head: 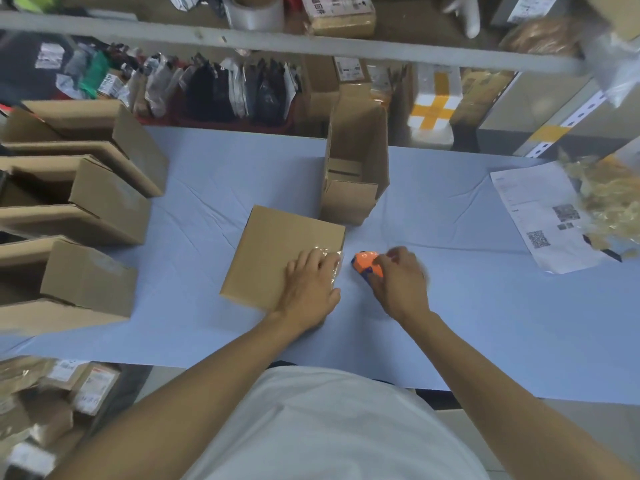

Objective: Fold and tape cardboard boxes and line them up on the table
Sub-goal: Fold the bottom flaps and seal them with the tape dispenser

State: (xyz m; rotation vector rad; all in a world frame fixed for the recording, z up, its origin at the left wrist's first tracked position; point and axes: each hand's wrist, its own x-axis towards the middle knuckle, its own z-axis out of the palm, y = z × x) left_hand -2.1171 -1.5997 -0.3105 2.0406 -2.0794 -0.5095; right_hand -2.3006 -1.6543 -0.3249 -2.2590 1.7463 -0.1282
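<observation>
A closed brown cardboard box (273, 251) lies in the middle of the blue table (450, 306). Clear tape shines along its right edge. My left hand (310, 285) presses flat on the box's near right corner, fingers straight over the tape. My right hand (398, 282) grips an orange and blue tape dispenser (365, 263) just right of the box, low over the table. Behind the box an open cardboard box (356, 171) stands with its flaps up. Three open folded boxes (86, 271) are lined up along the left side.
A printed sheet with QR codes (540, 220) lies at the right beside crumpled plastic wrap (609, 202). Shelves at the back hold parcels, bags and a tape roll (256, 10). More parcels (52, 393) sit below the table's left end.
</observation>
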